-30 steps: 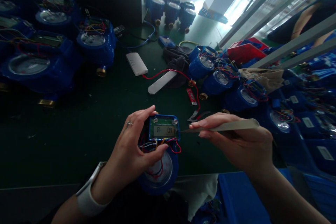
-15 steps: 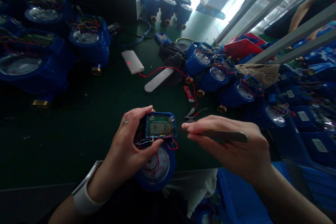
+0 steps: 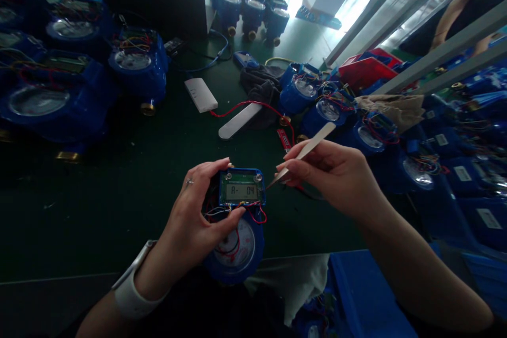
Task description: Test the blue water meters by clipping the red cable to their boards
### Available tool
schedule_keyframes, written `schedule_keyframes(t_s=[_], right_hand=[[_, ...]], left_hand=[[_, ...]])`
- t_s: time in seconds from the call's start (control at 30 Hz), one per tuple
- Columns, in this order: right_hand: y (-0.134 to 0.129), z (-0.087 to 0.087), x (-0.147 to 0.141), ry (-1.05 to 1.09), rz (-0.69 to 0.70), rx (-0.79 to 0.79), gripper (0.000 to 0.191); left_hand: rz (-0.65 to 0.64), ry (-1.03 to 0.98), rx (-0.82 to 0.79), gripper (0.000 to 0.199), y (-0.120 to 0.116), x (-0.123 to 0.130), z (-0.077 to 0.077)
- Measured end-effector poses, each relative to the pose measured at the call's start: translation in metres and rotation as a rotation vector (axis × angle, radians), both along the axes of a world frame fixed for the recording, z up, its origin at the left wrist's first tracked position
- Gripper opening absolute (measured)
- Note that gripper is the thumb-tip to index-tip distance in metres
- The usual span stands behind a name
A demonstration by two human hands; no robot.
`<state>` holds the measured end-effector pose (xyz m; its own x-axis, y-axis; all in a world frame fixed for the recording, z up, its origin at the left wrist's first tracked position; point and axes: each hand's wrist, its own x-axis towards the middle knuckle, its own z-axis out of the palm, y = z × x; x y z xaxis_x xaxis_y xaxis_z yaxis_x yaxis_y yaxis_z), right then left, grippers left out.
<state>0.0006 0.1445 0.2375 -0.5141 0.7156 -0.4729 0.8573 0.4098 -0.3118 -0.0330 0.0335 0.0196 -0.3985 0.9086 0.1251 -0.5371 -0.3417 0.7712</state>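
My left hand (image 3: 194, 216) is closed around the display box of a blue water meter (image 3: 256, 253), thumb at the lower edge and fingers at the upper left. The box's bare circuit board carries a small LCD (image 3: 242, 191) reading "A- 04". Thin coloured wires (image 3: 259, 214) loop out below it over the round dial. In my right hand (image 3: 336, 174), a pair of tweezers (image 3: 315, 141) is pinched and slants down to the left. Their tips are close to the board's right edge; whether they touch cannot be made out. Cutting pliers lie mostly hidden behind this hand.
A white box (image 3: 201, 95) with a red cable, a flat metallic bar (image 3: 240, 121) and a dark cloth (image 3: 257, 82) lie ahead. More blue meters stand left (image 3: 137, 66), right (image 3: 299, 90) and at the back. Blue crates (image 3: 467, 174) are at far right, where another person's arm (image 3: 451, 16) shows.
My right hand has moved up, and the tweezers have swung from nearly level to a steep slant. The white box's red light no longer shows. My left hand stays on the meter.
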Motion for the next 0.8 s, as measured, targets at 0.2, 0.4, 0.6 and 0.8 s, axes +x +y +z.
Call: schedule_keyframes(t_s=[0.2, 0.4, 0.6, 0.8], right_hand=[[0.0, -0.001, -0.001, 0.045, 0.041, 0.088, 0.011], [-0.022, 0.005, 0.006, -0.01, 0.202, 0.269, 0.012], [-0.025, 0.003, 0.008, -0.044, 0.287, 0.308, 0.012], [-0.03, 0.006, 0.006, -0.111, 0.389, 0.371, 0.011]], left_hand=[[0.005, -0.023, 0.0, 0.058, -0.001, 0.002, 0.001], [0.011, -0.014, 0.011, 0.059, -0.001, 0.001, 0.0], [0.011, 0.006, 0.01, 0.059, -0.002, 0.001, 0.0], [-0.009, -0.014, 0.016, 0.059, -0.002, 0.0, 0.0]])
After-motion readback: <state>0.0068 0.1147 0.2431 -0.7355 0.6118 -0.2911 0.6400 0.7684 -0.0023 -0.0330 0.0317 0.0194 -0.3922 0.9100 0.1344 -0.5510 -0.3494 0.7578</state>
